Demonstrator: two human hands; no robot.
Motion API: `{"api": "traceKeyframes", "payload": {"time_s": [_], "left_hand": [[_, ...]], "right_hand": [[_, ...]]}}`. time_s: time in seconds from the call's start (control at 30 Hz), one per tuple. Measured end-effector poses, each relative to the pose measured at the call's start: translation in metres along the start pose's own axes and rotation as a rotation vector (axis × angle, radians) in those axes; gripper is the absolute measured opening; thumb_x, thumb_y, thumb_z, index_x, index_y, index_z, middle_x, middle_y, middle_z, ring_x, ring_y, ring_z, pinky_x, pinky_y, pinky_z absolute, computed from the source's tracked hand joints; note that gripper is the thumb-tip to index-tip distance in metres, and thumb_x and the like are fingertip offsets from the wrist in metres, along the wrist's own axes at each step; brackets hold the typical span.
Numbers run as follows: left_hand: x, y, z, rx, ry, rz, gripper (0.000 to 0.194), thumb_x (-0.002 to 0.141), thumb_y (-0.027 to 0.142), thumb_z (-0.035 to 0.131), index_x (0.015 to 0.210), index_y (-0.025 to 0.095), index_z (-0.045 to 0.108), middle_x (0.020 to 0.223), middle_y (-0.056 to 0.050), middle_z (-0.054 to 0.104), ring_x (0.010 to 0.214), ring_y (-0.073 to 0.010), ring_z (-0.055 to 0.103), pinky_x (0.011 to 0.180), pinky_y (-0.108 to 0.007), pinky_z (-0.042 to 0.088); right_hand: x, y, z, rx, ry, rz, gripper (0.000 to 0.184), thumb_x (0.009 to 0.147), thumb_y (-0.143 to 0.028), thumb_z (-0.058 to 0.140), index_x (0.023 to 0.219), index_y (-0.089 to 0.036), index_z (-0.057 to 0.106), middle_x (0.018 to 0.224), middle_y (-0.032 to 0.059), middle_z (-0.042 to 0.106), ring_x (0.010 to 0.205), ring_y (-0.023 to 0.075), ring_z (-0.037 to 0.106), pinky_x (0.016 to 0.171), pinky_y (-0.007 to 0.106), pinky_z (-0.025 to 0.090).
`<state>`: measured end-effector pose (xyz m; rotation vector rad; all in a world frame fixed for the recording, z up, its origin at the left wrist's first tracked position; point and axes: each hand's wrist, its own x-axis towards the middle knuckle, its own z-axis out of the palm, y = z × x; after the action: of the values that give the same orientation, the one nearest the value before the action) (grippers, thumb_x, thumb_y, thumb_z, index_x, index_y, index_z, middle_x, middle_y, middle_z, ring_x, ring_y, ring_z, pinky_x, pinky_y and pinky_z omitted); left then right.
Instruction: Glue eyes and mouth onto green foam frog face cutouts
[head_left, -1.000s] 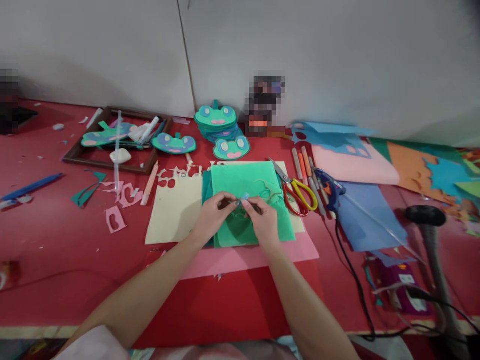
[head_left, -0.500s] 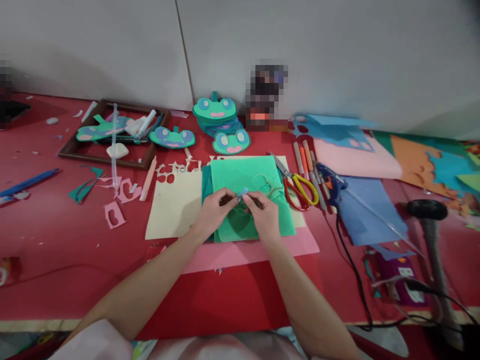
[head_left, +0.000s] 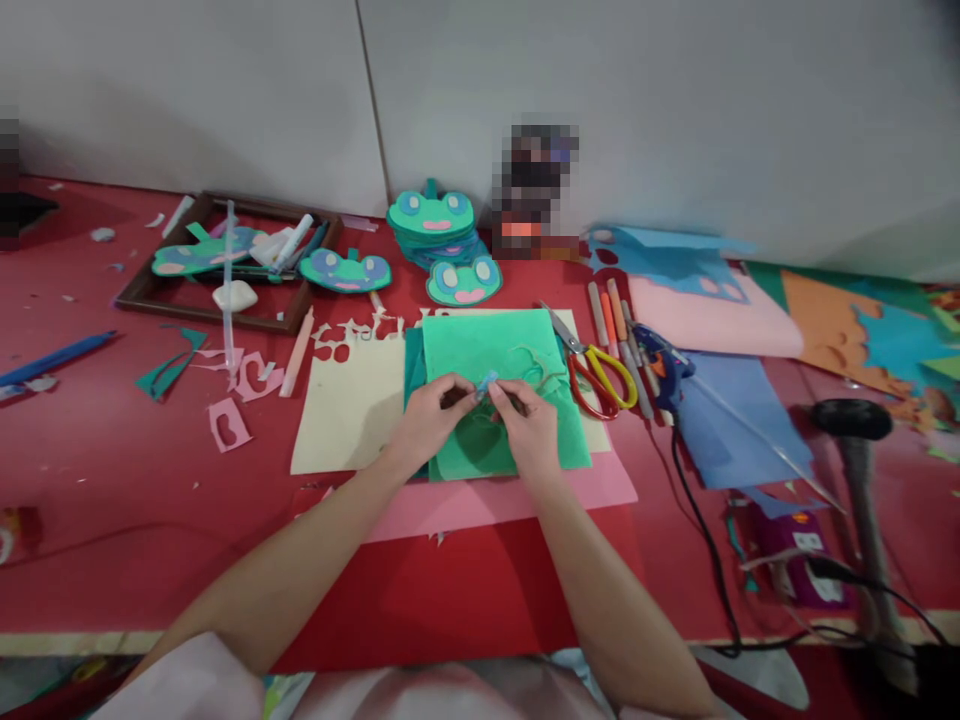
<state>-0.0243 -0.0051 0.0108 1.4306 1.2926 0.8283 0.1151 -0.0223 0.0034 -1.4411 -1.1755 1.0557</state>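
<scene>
Over a stack of green felt sheets, my two hands meet fingertip to fingertip. A small light-blue piece, possibly felt, is pinched between them; the fingers hide most of its shape. My left hand grips its left end, and my right hand grips the other side. Thin green offcuts lie on the sheet near my right fingers. Scissors with red and yellow handles rest open just right of the stack. Under the green sheets are a cream sheet and a pink sheet.
Green frog-face cutouts are stacked at the back, with others beside a brown wooden frame. To the right lie several markers, a blue glue gun with a cord, a black-headed mallet and coloured felt sheets.
The light-blue piece has turned slightly between my fingertips and shows a little more. Both hands stay in nearly the same place.
</scene>
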Motion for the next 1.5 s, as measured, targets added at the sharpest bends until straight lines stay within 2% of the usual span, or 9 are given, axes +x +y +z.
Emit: {"api": "traceKeyframes", "payload": {"time_s": [0.33, 0.7, 0.9, 1.13, 1.5], "left_hand": [[-0.001, -0.004, 0.002, 0.028, 0.020, 0.037, 0.017, 0.084, 0.035, 0.053, 0.083, 0.019, 0.060, 0.075, 0.001, 0.062, 0.068, -0.0109, 0.056, 0.064, -0.023, 0.043], [-0.002, -0.004, 0.001, 0.110, 0.038, 0.104, 0.013, 0.086, 0.028, 0.052, 0.084, 0.019, 0.060, 0.079, 0.000, 0.064, 0.070, -0.0105, 0.058, 0.069, -0.023, 0.045], [0.001, -0.011, 0.001, 0.170, 0.087, 0.231, 0.012, 0.088, 0.026, 0.050, 0.094, 0.020, 0.059, 0.091, -0.002, 0.065, 0.082, -0.0116, 0.060, 0.074, -0.024, 0.047], [0.002, -0.013, -0.001, 0.265, 0.106, 0.341, 0.010, 0.089, 0.023, 0.049, 0.092, 0.020, 0.058, 0.089, -0.003, 0.064, 0.083, -0.0124, 0.060, 0.077, -0.026, 0.048], [0.002, -0.012, -0.001, 0.216, 0.136, 0.314, 0.005, 0.085, 0.020, 0.054, 0.088, 0.020, 0.058, 0.084, -0.001, 0.064, 0.078, -0.0111, 0.060, 0.073, -0.024, 0.049]], "right_hand": [[-0.001, -0.002, 0.000, -0.043, 0.001, -0.074, 0.021, 0.081, -0.037, 0.055, 0.084, -0.020, 0.066, 0.082, 0.0023, 0.060, 0.065, 0.0102, 0.055, 0.054, 0.022, 0.047], [0.000, 0.001, 0.001, 0.011, 0.061, -0.028, 0.022, 0.076, -0.038, 0.061, 0.084, -0.019, 0.068, 0.080, 0.0012, 0.062, 0.055, 0.0082, 0.055, 0.053, 0.023, 0.048], [0.000, -0.001, 0.001, -0.033, 0.032, -0.042, 0.020, 0.078, -0.037, 0.060, 0.082, -0.019, 0.067, 0.078, 0.0004, 0.060, 0.054, 0.0076, 0.055, 0.053, 0.022, 0.048], [-0.001, -0.002, 0.002, -0.086, -0.007, -0.090, 0.018, 0.082, -0.034, 0.056, 0.081, -0.019, 0.065, 0.080, 0.0017, 0.057, 0.067, 0.0106, 0.056, 0.053, 0.021, 0.051], [-0.001, 0.000, 0.002, -0.117, -0.021, -0.103, 0.020, 0.082, -0.037, 0.054, 0.081, -0.019, 0.064, 0.080, 0.0020, 0.056, 0.066, 0.0111, 0.056, 0.054, 0.024, 0.051]]}}
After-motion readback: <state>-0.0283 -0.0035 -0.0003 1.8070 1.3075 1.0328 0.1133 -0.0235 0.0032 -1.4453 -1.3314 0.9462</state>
